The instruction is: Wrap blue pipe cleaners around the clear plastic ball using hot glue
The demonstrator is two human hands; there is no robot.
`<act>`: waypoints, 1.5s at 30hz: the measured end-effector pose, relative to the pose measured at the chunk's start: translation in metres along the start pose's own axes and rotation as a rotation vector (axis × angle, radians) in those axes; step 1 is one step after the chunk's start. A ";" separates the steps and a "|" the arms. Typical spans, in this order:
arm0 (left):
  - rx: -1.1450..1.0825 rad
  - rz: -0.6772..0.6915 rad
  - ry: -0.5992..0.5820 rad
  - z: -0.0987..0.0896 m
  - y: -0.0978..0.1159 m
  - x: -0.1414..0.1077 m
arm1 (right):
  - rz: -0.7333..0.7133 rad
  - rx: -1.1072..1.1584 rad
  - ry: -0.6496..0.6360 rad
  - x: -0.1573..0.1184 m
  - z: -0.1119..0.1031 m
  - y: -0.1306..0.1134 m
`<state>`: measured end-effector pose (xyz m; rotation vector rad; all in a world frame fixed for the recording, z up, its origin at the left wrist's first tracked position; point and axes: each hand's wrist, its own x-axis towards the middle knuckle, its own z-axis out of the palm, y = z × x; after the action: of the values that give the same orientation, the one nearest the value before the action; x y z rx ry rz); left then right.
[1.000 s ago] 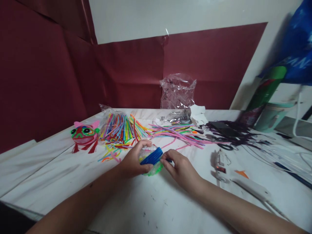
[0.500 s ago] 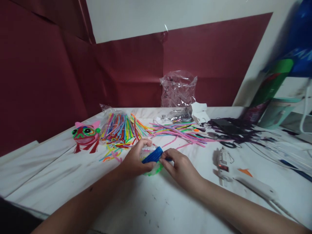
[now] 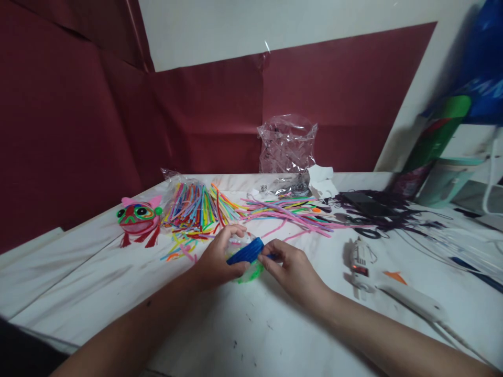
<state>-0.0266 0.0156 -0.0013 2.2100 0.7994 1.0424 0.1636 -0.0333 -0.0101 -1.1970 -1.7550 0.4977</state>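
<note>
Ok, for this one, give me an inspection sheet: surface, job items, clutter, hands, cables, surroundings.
Surface: white marble-patterned table, small dark marks in front.
Job items: blue fuzzy strips across a clear, green-edged plastic piece.
Clutter: multicoloured fuzzy sticks; red-pink animal-face craft with tassels; white glue gun.
Hands: left hand grips the plastic piece and strips; right hand pinches at the strips' right end.
Cables: white cable at the glue gun's handle.
Surroundings: dark-red sheet on white wall.

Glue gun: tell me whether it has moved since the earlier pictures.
No; the glue gun lies in the same place and direction beside the orange scrap, though the camera's view shifted slightly.
</note>
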 end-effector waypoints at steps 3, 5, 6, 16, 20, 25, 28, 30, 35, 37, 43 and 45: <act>-0.072 -0.017 -0.003 -0.001 -0.004 0.000 | 0.015 0.016 -0.013 0.001 0.000 -0.001; -0.131 -0.051 -0.004 -0.003 -0.006 0.001 | 0.017 0.022 -0.013 0.001 0.000 -0.002; -0.156 -0.063 -0.001 -0.003 -0.006 0.001 | 0.017 0.021 -0.011 0.001 0.000 -0.002; -0.270 -0.194 0.026 -0.002 -0.004 0.002 | 0.022 0.039 -0.006 0.002 0.001 -0.003; -0.370 -0.262 0.043 -0.002 -0.006 0.003 | 0.010 0.035 0.004 0.003 0.001 0.000; -0.350 -0.291 0.053 -0.003 -0.008 0.005 | 0.026 0.023 -0.009 0.002 0.002 0.000; -0.331 -0.318 0.084 -0.002 -0.009 0.005 | 0.034 0.024 -0.021 0.002 0.003 0.000; -0.316 -0.334 0.104 -0.001 -0.008 0.005 | 0.035 0.022 -0.014 0.003 0.003 0.001; -0.378 -0.284 0.059 -0.002 -0.008 0.005 | 0.024 0.012 0.010 0.006 0.002 0.004; -0.371 -0.255 0.023 -0.003 -0.006 0.005 | 0.021 0.018 0.003 0.006 0.002 0.004; -0.081 -0.191 -0.053 -0.007 0.007 0.006 | 0.033 0.020 -0.010 0.003 0.005 -0.001; -0.058 -0.201 -0.076 -0.008 0.010 0.006 | 0.036 0.029 -0.010 0.003 0.007 -0.002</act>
<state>-0.0274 0.0149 0.0129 2.0593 0.9241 0.8686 0.1561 -0.0309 -0.0105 -1.2090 -1.7319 0.5500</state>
